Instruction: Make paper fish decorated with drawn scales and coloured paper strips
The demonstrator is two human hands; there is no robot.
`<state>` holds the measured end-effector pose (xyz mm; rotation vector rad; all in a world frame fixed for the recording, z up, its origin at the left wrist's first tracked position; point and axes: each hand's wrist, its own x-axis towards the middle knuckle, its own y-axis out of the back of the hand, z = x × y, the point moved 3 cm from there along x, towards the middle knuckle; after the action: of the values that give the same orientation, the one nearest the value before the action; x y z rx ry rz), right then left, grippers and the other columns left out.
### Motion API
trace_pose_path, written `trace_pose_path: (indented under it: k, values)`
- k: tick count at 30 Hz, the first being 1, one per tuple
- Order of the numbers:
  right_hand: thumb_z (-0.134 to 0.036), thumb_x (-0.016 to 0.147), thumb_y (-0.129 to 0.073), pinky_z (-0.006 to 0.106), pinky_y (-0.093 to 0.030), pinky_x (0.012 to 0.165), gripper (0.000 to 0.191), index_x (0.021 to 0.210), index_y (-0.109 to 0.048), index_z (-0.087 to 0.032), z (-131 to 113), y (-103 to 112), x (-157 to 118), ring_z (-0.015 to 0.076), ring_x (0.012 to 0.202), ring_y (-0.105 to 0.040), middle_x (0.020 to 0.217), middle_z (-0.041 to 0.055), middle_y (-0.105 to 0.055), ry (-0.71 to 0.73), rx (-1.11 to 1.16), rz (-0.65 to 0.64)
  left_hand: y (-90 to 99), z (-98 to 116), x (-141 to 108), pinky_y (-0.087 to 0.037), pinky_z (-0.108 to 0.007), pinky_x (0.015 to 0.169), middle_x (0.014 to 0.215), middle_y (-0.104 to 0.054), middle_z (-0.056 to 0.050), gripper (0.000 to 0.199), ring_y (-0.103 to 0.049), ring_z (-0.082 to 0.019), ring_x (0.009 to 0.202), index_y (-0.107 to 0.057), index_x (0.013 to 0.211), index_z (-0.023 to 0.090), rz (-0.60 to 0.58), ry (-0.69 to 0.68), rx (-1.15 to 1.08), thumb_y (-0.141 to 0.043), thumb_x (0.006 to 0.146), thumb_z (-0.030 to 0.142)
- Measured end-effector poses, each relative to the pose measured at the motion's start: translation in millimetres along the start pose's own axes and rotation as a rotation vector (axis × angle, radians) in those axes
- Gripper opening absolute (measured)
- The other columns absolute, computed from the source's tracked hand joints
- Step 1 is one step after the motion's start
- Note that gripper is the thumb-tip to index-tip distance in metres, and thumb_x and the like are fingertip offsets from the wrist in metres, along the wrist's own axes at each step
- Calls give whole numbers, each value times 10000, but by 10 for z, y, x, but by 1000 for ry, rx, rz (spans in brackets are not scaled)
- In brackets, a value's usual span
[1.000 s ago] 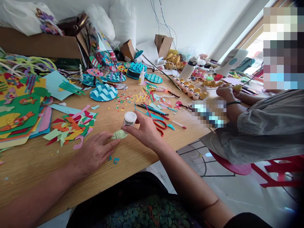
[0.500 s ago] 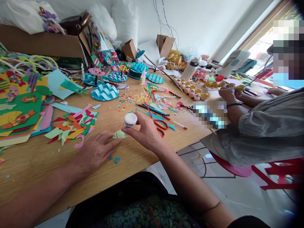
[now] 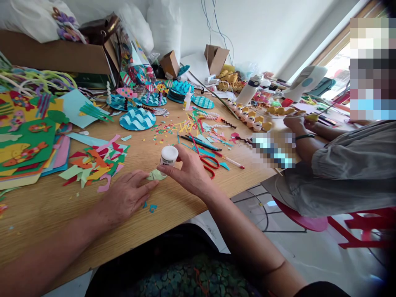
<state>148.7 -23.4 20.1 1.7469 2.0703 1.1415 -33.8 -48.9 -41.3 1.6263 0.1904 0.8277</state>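
My right hand (image 3: 187, 171) is closed round a small white bottle (image 3: 169, 155), thumb in front and fingers behind. The bottle's round white end faces up, while its lower end is just above or on a pale green paper fish (image 3: 157, 175); which of the two I cannot tell. The fish lies on the wooden table with a small dark eye and a curved line drawn near its head. Laid flat at the fish's left end, my left hand (image 3: 131, 189) presses it with the fingertips. Small blue paper scraps (image 3: 152, 208) lie just below those fingers.
Red-handled scissors (image 3: 210, 163) and pens (image 3: 201, 142) lie right of my right hand. Paper offcuts (image 3: 94, 161) are heaped at left, with blue wave-patterned discs (image 3: 137, 119) behind. At right, another person's hands (image 3: 293, 123) work beside a row of egg-carton figures (image 3: 252, 119).
The bottle has shifted very slightly left and down over the fish. My left hand stays in place. The view has moved a little.
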Motion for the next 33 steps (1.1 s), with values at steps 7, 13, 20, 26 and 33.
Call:
trace_pose_path:
  k: [7, 13, 20, 26, 33]
  values:
    - [-468, 768, -592, 246, -351, 625, 301, 847, -516, -187, 16, -119, 75, 132, 714, -525, 795, 6, -594, -16, 26, -42, 10, -4, 11, -473, -386, 845, 1068, -565, -80, 314, -507, -238, 1034, -565, 1143, 239, -31, 26, -39, -350, 915, 263]
    - [-469, 771, -587, 243, -346, 619, 300, 840, -528, -184, -31, -117, 89, 123, 700, -518, 785, 1, -593, 0, 69, -44, 5, 8, 0, -463, -406, 851, 1071, -549, -90, 281, -486, -250, 1051, -571, 1098, 208, -22, 15, -35, -374, 899, 220]
    - [-446, 765, -605, 246, -360, 632, 289, 852, -529, -181, -70, -89, 44, 134, 731, -541, 804, 8, -602, -18, 92, -47, 11, 16, -1, -463, -427, 835, 1102, -523, -101, 285, -476, -265, 1061, -543, 1135, 202, -38, -5, -38, -386, 898, 197]
    - [-457, 765, -601, 241, -377, 644, 299, 852, -529, -181, -59, -101, 30, 128, 736, -550, 820, 8, -609, -25, 136, -33, 23, 9, -10, -461, -444, 844, 1131, -515, -100, 269, -476, -266, 1073, -540, 1108, 212, -47, 5, -65, -364, 905, 212]
    - [-454, 767, -597, 235, -351, 602, 293, 848, -529, -181, -83, -148, 33, 126, 699, -527, 786, 6, -607, -23, 112, -88, 86, 6, 2, -477, -381, 865, 1082, -564, -103, 237, -526, -228, 1028, -512, 1046, 165, -22, 17, -101, -351, 909, 271]
